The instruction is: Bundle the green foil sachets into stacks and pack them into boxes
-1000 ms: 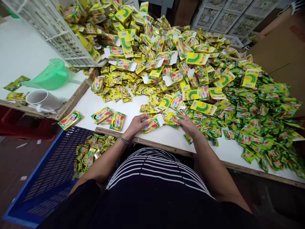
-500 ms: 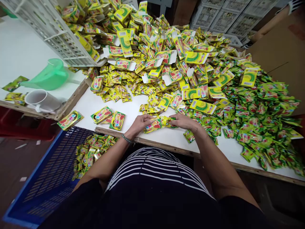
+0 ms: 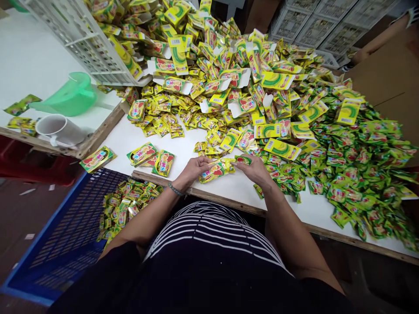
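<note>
My left hand [image 3: 192,171] is closed on a small yellow-green printed box [image 3: 212,172], pinching its upper left side just above the table's front edge. A shiny yellow packet [image 3: 228,164] shows at the box's right end; how far inside it sits I cannot make out. My right hand [image 3: 257,170] is closed, its fingertips against that yellow packet, with a green packet [image 3: 243,160] held along its fingers. Left of my hands lie a few filled-looking boxes, one of them upright in print [image 3: 163,163]. A heap of green packets [image 3: 347,174] spreads to the right.
Flat open boxes [image 3: 242,107] are piled over yellow packets at the back. A white crate [image 3: 108,72] leans at the left, near a green scoop [image 3: 70,96] and white mug [image 3: 60,131]. Below stands a blue crate [image 3: 62,231] with boxes. Another person's arm [image 3: 381,37] shows far right.
My right hand has shifted slightly left towards the box, and the green packet now shows above its fingers. My left hand keeps its hold on the box. The whole view has shifted slightly.
</note>
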### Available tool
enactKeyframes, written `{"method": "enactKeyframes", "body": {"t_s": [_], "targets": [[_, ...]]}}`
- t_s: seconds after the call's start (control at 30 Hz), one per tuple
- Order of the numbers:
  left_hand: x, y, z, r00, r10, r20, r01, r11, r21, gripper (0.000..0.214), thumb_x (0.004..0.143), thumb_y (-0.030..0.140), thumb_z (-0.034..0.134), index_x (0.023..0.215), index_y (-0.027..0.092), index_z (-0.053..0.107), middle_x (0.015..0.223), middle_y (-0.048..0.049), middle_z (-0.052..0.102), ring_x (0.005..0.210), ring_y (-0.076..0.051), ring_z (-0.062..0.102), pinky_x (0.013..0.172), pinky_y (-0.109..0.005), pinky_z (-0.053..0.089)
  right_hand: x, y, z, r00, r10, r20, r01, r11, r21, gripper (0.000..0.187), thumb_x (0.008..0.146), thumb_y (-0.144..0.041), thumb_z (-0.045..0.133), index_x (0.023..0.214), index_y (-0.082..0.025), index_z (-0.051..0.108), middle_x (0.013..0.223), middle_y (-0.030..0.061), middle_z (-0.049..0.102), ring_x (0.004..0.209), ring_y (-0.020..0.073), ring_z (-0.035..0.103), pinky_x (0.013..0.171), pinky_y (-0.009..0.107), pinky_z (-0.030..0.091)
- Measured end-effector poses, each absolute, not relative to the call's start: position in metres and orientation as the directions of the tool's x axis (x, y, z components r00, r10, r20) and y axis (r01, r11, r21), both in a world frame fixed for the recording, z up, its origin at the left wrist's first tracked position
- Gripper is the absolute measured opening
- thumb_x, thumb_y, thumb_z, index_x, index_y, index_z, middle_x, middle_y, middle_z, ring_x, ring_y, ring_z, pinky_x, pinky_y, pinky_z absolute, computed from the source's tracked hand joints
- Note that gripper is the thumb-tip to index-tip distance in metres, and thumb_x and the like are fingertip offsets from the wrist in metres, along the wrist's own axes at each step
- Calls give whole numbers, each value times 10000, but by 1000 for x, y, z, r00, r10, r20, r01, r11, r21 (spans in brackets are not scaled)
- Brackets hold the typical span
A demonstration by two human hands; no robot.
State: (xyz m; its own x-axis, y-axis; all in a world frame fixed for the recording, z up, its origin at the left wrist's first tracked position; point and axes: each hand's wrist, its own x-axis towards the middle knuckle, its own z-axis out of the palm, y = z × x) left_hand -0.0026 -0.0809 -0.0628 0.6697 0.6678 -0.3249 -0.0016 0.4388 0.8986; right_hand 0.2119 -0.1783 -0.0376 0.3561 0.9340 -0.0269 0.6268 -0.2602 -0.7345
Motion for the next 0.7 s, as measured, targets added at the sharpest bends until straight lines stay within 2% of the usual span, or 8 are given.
{"method": "enactKeyframes", "body": {"t_s": [0.13,0.27,0.37,0.53,0.7], "targets": [[-6,-79,-63,672,672,-312,2,420,908,446,533,409,880,809,111,695,740,-4,652,658,-80,539,637,-216,392,225,-171,-26,269,956,-121,611,-266,-745,374,704,-578,672,694,-205,648,736,17,657,761,211,600,738,343,470],[-9,-77,-63,694,656,-296,3,409,912,453,558,425,876,831,119,683,668,16,622,600,-65,498,577,-199,348,228,-163,-20,252,944,-215,573,-324,-753,366,647,-533,738,794,-202,691,775,29,678,786,219,609,759,349,473],[-10,-77,-63,696,653,-299,6,411,912,459,543,416,884,824,122,672,644,26,608,583,-59,487,565,-194,339,220,-162,-28,281,945,-167,514,-295,-805,402,648,-548,728,833,-193,692,817,41,680,841,228,619,815,361,470],[-9,-78,-61,673,671,-312,-5,426,905,471,510,432,891,795,125,674,692,18,641,611,-63,524,597,-196,394,218,-165,-34,220,974,-52,473,-153,-867,329,710,-531,677,722,-204,652,796,23,650,849,212,609,848,360,463],[-8,-77,-57,699,635,-329,-2,461,887,497,501,409,899,853,134,680,722,1,679,649,-90,579,646,-216,448,234,-159,-11,88,986,-140,511,-165,-843,267,672,-485,725,734,-228,689,847,22,688,861,222,623,843,366,477]]}}
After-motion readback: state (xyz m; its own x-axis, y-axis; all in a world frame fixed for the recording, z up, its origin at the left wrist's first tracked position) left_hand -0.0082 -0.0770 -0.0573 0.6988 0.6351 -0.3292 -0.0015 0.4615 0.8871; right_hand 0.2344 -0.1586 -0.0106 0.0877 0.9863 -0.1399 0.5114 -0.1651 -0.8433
